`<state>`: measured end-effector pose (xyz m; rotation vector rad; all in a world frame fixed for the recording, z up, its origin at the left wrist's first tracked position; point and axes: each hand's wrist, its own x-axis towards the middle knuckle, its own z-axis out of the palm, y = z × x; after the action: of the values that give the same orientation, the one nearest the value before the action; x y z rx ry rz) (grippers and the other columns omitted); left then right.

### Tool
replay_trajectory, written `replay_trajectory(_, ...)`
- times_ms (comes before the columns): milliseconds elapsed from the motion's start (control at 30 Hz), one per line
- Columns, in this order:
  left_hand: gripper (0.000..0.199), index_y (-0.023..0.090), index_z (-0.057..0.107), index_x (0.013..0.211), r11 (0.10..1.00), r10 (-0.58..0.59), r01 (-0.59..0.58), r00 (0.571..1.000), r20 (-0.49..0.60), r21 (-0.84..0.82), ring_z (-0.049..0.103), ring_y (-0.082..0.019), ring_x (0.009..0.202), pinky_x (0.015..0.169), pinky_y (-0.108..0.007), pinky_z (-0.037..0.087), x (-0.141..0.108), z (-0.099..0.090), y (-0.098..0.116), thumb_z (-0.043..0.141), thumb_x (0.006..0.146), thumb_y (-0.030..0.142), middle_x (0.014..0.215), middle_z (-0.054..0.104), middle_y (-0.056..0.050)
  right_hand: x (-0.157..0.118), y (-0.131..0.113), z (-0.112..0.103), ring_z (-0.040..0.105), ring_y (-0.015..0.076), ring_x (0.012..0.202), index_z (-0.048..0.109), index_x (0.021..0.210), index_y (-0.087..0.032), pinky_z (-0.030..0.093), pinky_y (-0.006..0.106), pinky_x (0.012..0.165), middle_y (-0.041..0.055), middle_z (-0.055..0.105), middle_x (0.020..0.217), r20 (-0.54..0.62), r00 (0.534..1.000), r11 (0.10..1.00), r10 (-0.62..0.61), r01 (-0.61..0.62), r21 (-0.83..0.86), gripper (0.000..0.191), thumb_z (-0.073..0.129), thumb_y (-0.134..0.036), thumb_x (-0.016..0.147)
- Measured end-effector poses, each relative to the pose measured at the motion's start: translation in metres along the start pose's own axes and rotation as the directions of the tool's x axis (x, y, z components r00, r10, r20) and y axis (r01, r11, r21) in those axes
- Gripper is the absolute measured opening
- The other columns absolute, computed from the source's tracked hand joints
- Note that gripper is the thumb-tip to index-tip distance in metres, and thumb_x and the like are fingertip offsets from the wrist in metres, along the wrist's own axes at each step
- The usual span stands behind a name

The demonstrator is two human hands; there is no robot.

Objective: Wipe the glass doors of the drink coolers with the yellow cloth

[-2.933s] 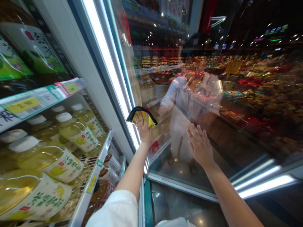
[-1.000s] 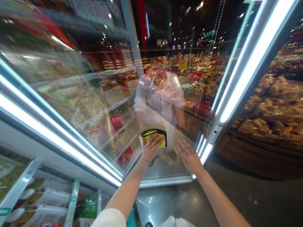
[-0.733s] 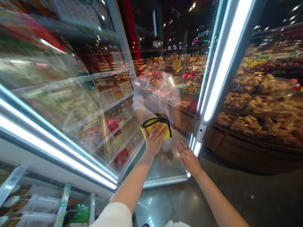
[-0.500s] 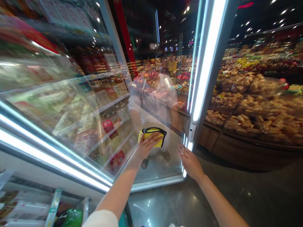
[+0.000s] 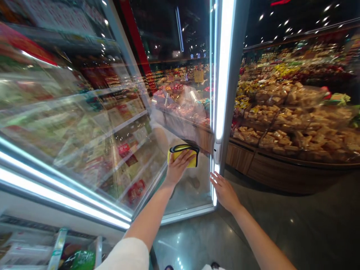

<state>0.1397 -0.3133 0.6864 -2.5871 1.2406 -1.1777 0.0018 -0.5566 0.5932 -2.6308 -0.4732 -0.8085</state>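
My left hand (image 5: 177, 168) presses a folded yellow cloth (image 5: 192, 160) with black edging against the glass door (image 5: 185, 195). Its fingers lie over the front of the cloth. My right hand (image 5: 223, 189) is at the lower right edge of the same door, beside the lit white strip (image 5: 224, 75) of the frame, fingers apart and holding nothing. Whether its fingertips touch the frame is hard to tell. The door stands open at an angle and shows a faint reflection of a person in light clothes.
Shelves of packaged goods (image 5: 135, 191) stand behind glass on the left, with a bright light strip (image 5: 64, 198) below. At the right is a wood-panelled display (image 5: 275, 172) piled with bagged food (image 5: 281, 138). Grey floor (image 5: 197, 240) spreads beneath.
The door's right edge now appears further left in view. My left hand and the cloth have shifted slightly up and right against the glass; my right hand stays at the door's edge.
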Motion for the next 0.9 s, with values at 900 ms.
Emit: replay_trajectory(900, 0.068, 0.038, 0.039, 0.156, 0.972, 0.194, -0.159, 0.958, 0.210, -0.174, 0.033, -0.008, 0.151, 0.127, -0.038, 0.024, -0.028, 0.055, 0.033, 0.030, 0.097, 0.006, 0.158, 0.048, 0.006, -0.064, -0.003, 0.001, 0.044, 0.0292, 0.148, 0.063, 0.141, -0.024, 0.054, 0.051, 0.110, 0.0110, 0.056, 0.153, 0.093, 0.982, 0.986, 0.166, -0.168, 0.015, 0.065, 0.044, 0.005, 0.086)
